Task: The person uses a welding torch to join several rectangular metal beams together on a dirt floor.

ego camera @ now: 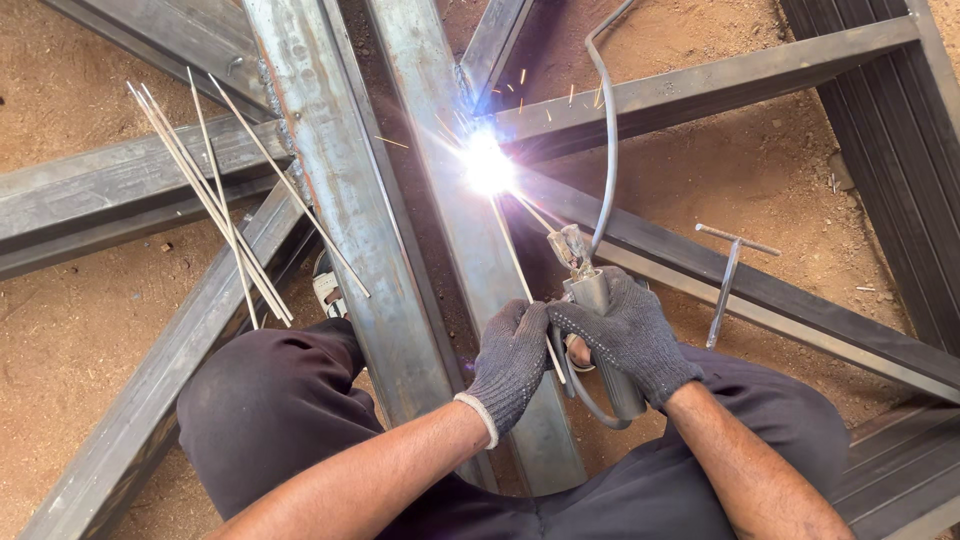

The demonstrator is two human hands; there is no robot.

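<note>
The right hand (630, 335) in a grey knit glove grips the grey metal electrode holder (600, 340). Its thin welding rod (520, 262) runs up-left, tip at the bright arc (487, 163) on the grey steel beam (440, 150). The gloved left hand (510, 360) pinches the rod near its lower end.

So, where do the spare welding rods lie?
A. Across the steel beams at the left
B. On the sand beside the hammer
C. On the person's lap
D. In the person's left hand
A: the loose rods rest across the grey beams at the left, apart from both gloved hands, which are at the electrode holder.
</note>
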